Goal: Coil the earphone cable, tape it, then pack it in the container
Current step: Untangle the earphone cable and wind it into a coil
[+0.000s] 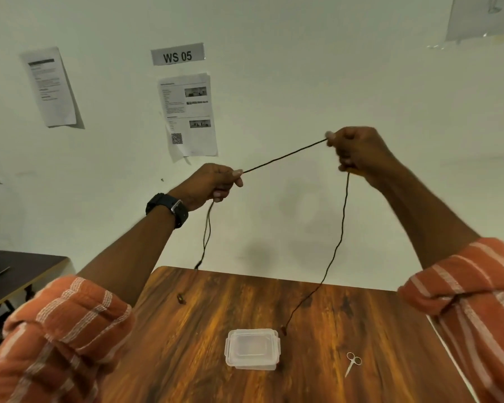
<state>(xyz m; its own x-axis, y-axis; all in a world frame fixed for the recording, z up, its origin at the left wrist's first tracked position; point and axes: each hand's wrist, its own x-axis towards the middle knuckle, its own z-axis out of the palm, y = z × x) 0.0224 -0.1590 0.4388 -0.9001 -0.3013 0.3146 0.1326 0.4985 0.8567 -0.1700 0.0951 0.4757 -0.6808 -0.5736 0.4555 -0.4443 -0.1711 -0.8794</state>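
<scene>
Earphone cable (285,155): pulled taut in air between left hand (213,184) and right hand (358,154), fingers pinching it, ends dangling above counter (186,330) near closed container (252,349); coiling apparently unstarted, looping likely next.

My wooden table (204,330): lidded clear container (252,349) below the raised hands, small scissors (352,363) just right of it.
</scene>
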